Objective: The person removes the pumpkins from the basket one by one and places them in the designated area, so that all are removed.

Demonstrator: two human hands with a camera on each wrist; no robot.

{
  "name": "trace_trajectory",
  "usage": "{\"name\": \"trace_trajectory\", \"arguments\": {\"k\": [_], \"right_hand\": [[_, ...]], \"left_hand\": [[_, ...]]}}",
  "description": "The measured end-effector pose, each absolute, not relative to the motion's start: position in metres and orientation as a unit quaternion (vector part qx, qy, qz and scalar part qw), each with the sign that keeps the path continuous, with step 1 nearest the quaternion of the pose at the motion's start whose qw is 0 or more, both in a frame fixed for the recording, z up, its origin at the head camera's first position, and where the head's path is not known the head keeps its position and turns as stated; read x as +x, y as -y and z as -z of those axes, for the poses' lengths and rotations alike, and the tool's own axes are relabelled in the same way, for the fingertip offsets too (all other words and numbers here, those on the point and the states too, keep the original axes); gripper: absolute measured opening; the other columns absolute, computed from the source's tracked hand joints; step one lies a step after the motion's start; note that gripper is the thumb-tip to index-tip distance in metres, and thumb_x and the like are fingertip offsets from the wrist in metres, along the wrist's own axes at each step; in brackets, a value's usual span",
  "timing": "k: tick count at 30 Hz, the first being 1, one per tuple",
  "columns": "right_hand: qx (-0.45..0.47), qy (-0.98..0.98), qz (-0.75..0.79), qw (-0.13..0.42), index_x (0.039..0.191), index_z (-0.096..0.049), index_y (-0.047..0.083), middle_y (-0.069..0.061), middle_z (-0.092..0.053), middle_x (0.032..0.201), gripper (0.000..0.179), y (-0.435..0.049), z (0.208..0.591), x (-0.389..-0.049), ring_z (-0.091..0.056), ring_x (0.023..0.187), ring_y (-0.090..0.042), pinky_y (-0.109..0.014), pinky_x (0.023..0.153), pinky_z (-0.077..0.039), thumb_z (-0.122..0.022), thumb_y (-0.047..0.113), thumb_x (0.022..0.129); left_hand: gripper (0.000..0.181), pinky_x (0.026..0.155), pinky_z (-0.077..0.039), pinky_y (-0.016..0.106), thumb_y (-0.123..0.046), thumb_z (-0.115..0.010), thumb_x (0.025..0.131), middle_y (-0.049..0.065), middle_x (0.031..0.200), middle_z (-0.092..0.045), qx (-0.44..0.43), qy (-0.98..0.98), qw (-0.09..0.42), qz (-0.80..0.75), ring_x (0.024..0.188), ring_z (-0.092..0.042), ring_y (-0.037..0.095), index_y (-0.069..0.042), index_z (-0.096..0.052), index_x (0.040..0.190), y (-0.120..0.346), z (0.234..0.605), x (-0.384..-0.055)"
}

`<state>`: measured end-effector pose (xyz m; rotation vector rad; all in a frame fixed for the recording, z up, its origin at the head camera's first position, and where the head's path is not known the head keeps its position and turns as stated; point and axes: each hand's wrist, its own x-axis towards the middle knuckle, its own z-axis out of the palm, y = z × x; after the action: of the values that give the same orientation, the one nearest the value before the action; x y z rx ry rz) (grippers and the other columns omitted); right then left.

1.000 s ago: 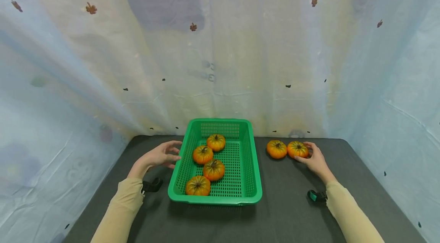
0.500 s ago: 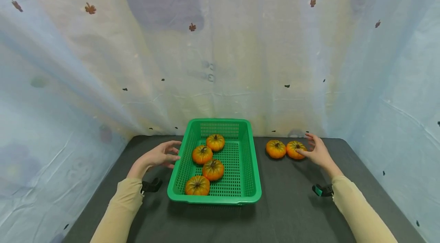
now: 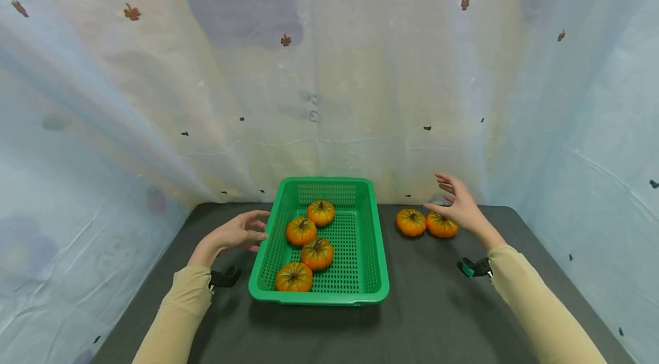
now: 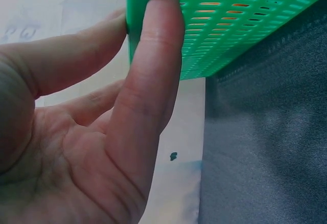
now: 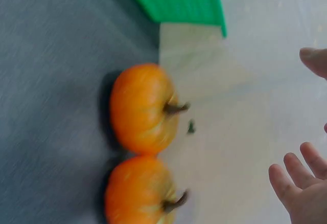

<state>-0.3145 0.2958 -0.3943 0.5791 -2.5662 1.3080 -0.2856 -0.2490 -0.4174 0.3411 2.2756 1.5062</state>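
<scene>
A green plastic basket (image 3: 383,261) stands on the table with several small orange pumpkins (image 3: 317,254) inside, toward its left side. My left hand (image 3: 234,235) is at the basket's left rim, its fingers loosely bent; in the left wrist view, fingertips (image 4: 162,9) touch the rim from outside. Two more pumpkins sit side by side right of the basket: a left one (image 3: 411,222) and a right one (image 3: 443,226). Above the right one, my right hand (image 3: 460,206) is raised with thumb and fingers spread apart, holding nothing. In the right wrist view both pumpkins (image 5: 143,109) lie away from the fingers (image 5: 299,175).
The dark table (image 3: 417,307) ends at a pale plastic curtain (image 3: 350,95) behind the basket and along both sides. Each wrist wears a black strap (image 3: 225,277).
My right hand has let go of the right pumpkin, lifted off it and risen above the pair. That pumpkin stays beside the other. My left hand and the basket have stayed put.
</scene>
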Motion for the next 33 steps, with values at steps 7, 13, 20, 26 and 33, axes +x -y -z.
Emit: {"name": "trace_trajectory", "arguments": {"k": [7, 13, 20, 26, 33], "right_hand": [[0.265, 0.846, -0.456, 0.085, 0.148, -0.029, 0.007, -0.02, -0.03, 0.147, 0.08, -0.263, 0.371, -0.312, -0.032, 0.132, -0.041, -0.057, 0.106, -0.032, -0.076, 0.013, 0.084], [0.305, 0.833, -0.456, 0.07, 0.147, -0.03, 0.01, -0.015, -0.03, 0.147, 0.08, -0.235, 0.361, -0.308, -0.032, 0.133, -0.037, -0.054, 0.107, -0.032, -0.077, 0.011, 0.082], [0.343, 0.821, -0.454, 0.05, 0.146, -0.03, 0.002, -0.019, -0.03, 0.147, 0.079, -0.201, 0.349, -0.294, -0.031, 0.134, -0.039, -0.053, 0.107, -0.033, -0.075, 0.002, 0.082], [0.367, 0.805, -0.464, 0.035, 0.147, -0.028, 0.004, -0.019, -0.03, 0.147, 0.081, -0.186, 0.371, -0.311, -0.03, 0.133, -0.042, -0.055, 0.108, -0.031, -0.075, 0.0, 0.081], [0.386, 0.789, -0.478, -0.007, 0.149, -0.027, 0.004, -0.014, -0.032, 0.148, 0.083, -0.164, 0.375, -0.312, -0.031, 0.135, -0.036, -0.047, 0.11, -0.031, -0.077, 0.008, 0.083]], "left_hand": [[0.072, 0.08, -0.057, 0.043, -0.013, -0.066, 0.092, 0.025, 0.13, -0.044, 0.124, -0.812, 0.195, -0.536, 0.1, -0.061, 0.03, -0.005, -0.023, 0.15, 0.249, 0.417, -0.285], [0.073, 0.08, -0.057, 0.044, -0.014, -0.066, 0.092, 0.024, 0.129, -0.044, 0.127, -0.809, 0.195, -0.539, 0.101, -0.061, 0.03, -0.005, -0.023, 0.15, 0.249, 0.417, -0.286], [0.073, 0.08, -0.057, 0.044, -0.015, -0.067, 0.092, 0.024, 0.129, -0.044, 0.128, -0.808, 0.197, -0.54, 0.101, -0.061, 0.03, -0.005, -0.024, 0.15, 0.249, 0.418, -0.286], [0.073, 0.08, -0.057, 0.042, -0.015, -0.067, 0.092, 0.024, 0.128, -0.045, 0.125, -0.809, 0.197, -0.539, 0.1, -0.062, 0.03, -0.006, -0.025, 0.15, 0.247, 0.417, -0.285], [0.072, 0.08, -0.057, 0.042, -0.013, -0.066, 0.093, 0.025, 0.128, -0.045, 0.128, -0.809, 0.197, -0.538, 0.1, -0.061, 0.03, -0.004, -0.024, 0.15, 0.247, 0.416, -0.284]]}}
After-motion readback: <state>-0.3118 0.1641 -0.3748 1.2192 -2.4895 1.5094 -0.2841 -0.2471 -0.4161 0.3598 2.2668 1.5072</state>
